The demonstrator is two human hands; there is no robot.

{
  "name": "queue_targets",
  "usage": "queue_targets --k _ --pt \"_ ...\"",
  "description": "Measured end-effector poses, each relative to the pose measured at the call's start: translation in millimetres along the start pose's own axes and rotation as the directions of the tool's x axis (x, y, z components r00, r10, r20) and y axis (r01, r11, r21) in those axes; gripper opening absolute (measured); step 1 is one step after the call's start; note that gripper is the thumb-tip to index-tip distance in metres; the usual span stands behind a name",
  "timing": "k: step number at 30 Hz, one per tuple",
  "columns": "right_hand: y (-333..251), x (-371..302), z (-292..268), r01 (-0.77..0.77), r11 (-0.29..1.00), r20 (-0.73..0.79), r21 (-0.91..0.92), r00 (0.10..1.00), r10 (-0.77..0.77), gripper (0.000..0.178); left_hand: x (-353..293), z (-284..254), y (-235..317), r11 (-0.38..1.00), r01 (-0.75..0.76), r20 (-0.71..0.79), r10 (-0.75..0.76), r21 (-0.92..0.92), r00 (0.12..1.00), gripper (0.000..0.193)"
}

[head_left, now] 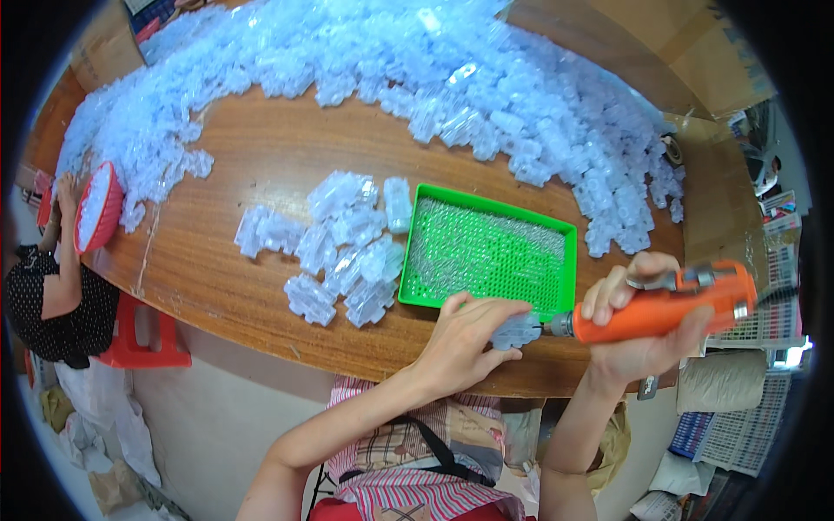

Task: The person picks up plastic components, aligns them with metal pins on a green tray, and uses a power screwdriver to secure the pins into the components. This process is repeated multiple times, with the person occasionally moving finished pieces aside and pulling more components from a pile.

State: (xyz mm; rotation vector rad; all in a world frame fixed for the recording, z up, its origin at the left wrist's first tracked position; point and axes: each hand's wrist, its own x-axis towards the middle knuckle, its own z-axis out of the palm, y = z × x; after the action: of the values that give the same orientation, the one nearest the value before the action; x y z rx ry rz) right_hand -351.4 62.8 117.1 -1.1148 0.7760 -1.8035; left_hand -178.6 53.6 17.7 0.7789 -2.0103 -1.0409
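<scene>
My left hand [469, 337] pinches a clear plastic block [517, 331] at the near edge of the table, just below a green tray [488, 306]. My right hand [636, 354] is wrapped round an orange electric screwdriver [656, 318], held level. Its tip points left and meets the right end of the block; whether a screw sits between them is too small to tell. Many small metal pieces, which look like screws [452, 234], lie in the perforated tray. Left of the tray is a loose group of similar clear blocks [334, 252].
A large heap of clear plastic parts [347, 52] curves along the table's far side. At the left, another person [61, 295] sits by a red basket [101, 208] and a red stool [143, 334]. Cardboard [717, 191] borders the right, with a roll of twine [723, 380] below.
</scene>
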Motion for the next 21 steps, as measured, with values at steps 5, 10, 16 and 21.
queue_targets --k 5,10,16,21 --pt "9 18 -32 -0.073 0.957 -0.162 -0.282 0.986 0.028 0.052 2 -63 12 0.986 0.124 -0.312 -0.084 0.111 0.946 0.048" --pt "-8 25 -57 -0.044 0.905 0.179 -0.422 0.975 0.131 0.101 0 -138 -30 0.812 0.307 -0.435 -0.073 0.496 0.897 0.057" --pt "22 29 -159 -0.343 0.418 -0.365 -0.841 0.931 0.03 0.062 -4 -146 -41 0.762 0.31 -0.29 -0.167 0.568 0.942 0.07" --pt "74 11 -183 -0.312 -0.02 -0.302 -0.95 0.932 -0.2 0.058 14 -128 -10 0.762 0.249 -0.286 -0.087 0.597 0.954 0.071"
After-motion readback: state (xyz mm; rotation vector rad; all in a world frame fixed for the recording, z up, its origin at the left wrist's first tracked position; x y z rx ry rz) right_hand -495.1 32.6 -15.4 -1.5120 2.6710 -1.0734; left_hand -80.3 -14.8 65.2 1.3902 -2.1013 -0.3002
